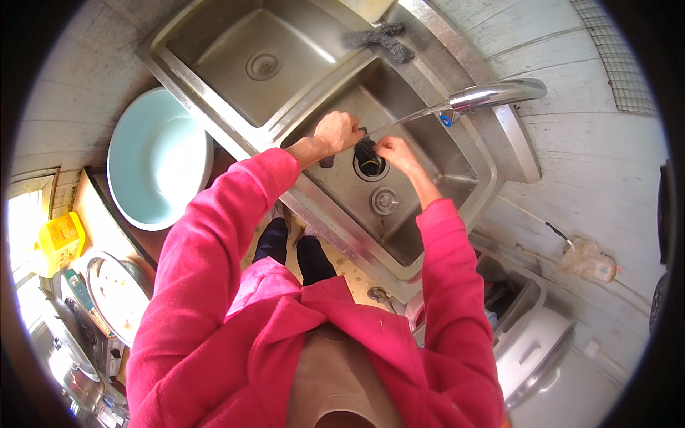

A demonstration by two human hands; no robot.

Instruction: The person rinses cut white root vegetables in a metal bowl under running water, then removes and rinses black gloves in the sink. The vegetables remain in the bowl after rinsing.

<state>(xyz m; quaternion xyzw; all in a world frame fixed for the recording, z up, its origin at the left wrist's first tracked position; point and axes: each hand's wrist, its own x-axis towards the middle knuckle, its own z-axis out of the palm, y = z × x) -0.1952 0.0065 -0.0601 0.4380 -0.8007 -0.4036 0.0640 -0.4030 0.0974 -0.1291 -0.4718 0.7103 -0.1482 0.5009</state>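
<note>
Water runs from the chrome faucet [481, 95] into the right basin of a stainless steel double sink [348, 109]. My left hand [338, 132] is closed on a dark, wet item, too small to name, in the stream. At the drain opening [370, 178] my right hand [395, 152] pinches the edge of a black item [367, 150], perhaps cloth or plastic, that lies in the hole. A round metal drain strainer [384, 200] rests on the basin floor nearer to me. Another small dark piece [326, 161] lies beside my left wrist.
A dark grey scouring cloth [382, 40] lies on the divider at the sink's back. The left basin [225, 59] has its own drain. A pale blue plastic tub [160, 160] stands left of the sink, with a yellow container [61, 243] farther left. Grey bins [519, 305] stand at right.
</note>
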